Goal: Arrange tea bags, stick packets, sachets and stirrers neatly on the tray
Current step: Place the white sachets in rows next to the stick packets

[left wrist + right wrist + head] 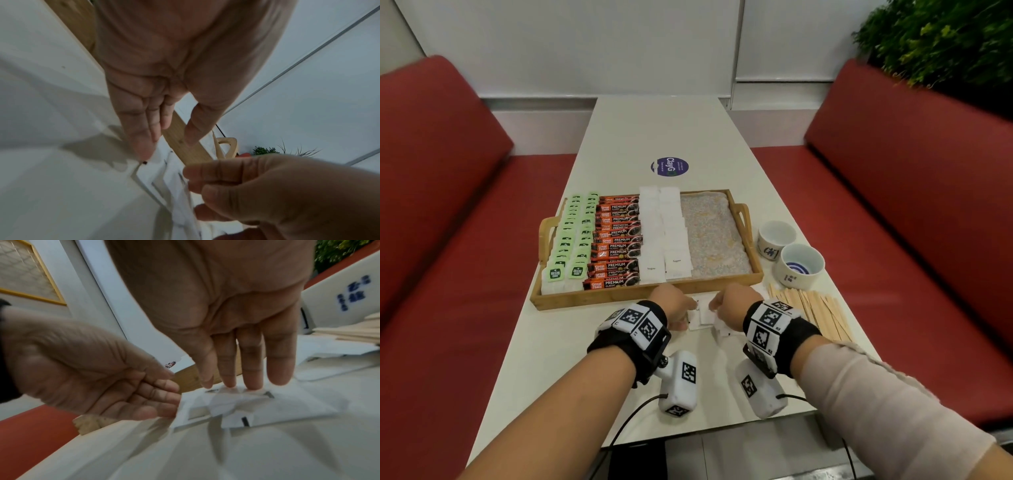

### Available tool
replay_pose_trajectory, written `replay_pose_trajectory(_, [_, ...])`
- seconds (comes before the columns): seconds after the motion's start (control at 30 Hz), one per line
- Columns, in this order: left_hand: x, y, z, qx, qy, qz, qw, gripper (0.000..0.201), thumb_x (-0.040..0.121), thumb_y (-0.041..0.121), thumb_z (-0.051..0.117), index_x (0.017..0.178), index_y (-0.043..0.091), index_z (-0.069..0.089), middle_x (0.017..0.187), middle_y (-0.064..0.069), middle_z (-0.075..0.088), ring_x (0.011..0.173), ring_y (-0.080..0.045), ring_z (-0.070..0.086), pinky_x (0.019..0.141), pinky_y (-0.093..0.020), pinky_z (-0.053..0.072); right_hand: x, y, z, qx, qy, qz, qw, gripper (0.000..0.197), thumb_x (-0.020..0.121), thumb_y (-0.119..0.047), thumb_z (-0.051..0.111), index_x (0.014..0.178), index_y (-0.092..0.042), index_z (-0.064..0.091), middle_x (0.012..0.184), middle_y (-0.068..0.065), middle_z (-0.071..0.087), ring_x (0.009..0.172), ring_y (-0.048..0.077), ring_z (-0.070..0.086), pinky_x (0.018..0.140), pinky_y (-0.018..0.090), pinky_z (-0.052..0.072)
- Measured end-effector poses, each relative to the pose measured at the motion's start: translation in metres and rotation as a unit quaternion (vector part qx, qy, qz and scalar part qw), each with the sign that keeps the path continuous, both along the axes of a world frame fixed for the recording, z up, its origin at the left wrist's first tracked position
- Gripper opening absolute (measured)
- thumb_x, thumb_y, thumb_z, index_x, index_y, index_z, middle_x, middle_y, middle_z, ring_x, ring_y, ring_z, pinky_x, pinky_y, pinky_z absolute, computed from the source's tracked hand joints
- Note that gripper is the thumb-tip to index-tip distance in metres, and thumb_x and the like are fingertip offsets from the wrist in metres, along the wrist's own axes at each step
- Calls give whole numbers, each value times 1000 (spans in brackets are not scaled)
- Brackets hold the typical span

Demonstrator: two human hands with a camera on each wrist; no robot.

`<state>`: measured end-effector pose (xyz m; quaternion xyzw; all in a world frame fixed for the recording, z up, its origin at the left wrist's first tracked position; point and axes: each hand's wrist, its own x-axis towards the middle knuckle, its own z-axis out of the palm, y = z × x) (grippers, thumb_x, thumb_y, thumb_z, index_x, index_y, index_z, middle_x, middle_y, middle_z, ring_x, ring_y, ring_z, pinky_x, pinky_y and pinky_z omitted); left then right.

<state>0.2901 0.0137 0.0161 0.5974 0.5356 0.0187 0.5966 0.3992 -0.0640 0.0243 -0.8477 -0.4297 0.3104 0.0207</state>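
A wooden tray [647, 295] holds rows of green tea bags [571, 240], orange stick packets [616, 240] and white sugar sachets [664, 233]. Its right part [717, 233] shows only a speckled liner. Several loose white sachets [702, 318] lie overlapping on the table just in front of the tray. My left hand [674, 305] has straight fingers [141, 126] touching the left edge of these sachets [162, 178]. My right hand [729, 305] presses its straight fingertips [252, 378] down on the sachets [257, 407]. Wooden stirrers [815, 311] lie in a loose pile to the right.
Two white cups with blue marks [777, 236] [801, 263] stand right of the tray, behind the stirrers. A round purple sticker [669, 167] sits on the white table beyond the tray. Red benches [448, 240] flank the table, and a plant [945, 37] stands at the back right.
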Motion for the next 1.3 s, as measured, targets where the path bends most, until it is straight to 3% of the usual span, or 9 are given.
replay_pose_trajectory(0.2, [-3,0,-7,-11,11,6,1000,25,87,3,64,68,6,49,61,-8,49,52,-21,48,73,-38,53,-9,1,-10,63,67,-32,995,38,91,0,47,120,-18,64,126,3,61,113,21,58,96,31,48])
replay_pose_trajectory(0.27, [-5,-1,-7,-23,4,4,1000,7,88,-1,62,85,2,56,63,-9,49,51,-20,48,74,-37,54,-9,1,-12,82,91,-53,991,37,92,1,46,118,-17,65,125,3,62,114,21,58,96,30,47])
replay_pose_trajectory(0.37, [-7,0,-12,-22,3,-18,1000,36,88,-2,61,123,-7,52,62,-6,48,50,-18,48,59,-32,54,-8,1,-12,98,127,-77,984,29,95,-6,46,114,-15,65,118,4,63,103,21,59,82,28,48])
replay_pose_trajectory(0.47, [-10,1,-14,5,18,-36,999,12,88,-2,62,88,8,55,65,-8,47,50,-18,46,57,-32,47,-4,1,-14,117,153,-98,976,19,94,-9,50,102,-17,65,108,5,63,87,18,54,62,21,43])
replay_pose_trajectory(0.57, [-12,6,-15,39,9,-45,998,21,87,0,63,106,7,59,75,-9,58,54,-18,51,50,-26,44,2,1,-14,127,156,-114,973,17,90,-6,55,87,-22,61,114,7,64,88,19,56,69,25,48])
replay_pose_trajectory(0.63, [-13,11,-13,61,2,-45,997,18,87,0,63,104,6,61,71,-5,59,54,-15,51,47,-21,40,4,0,-12,121,149,-111,975,16,88,-5,59,95,-19,62,113,7,63,91,20,59,71,27,51])
replay_pose_trajectory(0.83, [-18,25,-1,82,-34,-15,996,11,89,2,62,97,8,61,114,-21,65,75,-18,55,71,-27,44,5,7,-4,139,138,-97,976,21,84,-8,66,101,-17,59,110,5,65,99,20,61,82,26,49])
replay_pose_trajectory(1.03, [-18,39,6,86,-31,9,996,3,91,9,61,88,11,61,86,-9,62,72,-15,52,76,-29,46,3,22,6,198,125,-89,968,27,85,-6,63,108,-17,54,81,-7,57,81,14,57,59,17,40])
replay_pose_trajectory(1.3, [-16,43,6,14,-77,36,996,10,93,4,55,99,7,62,97,-15,67,86,-29,65,74,-41,57,3,32,0,195,145,-126,962,30,84,-9,67,104,-19,46,79,0,60,80,20,65,70,28,51])
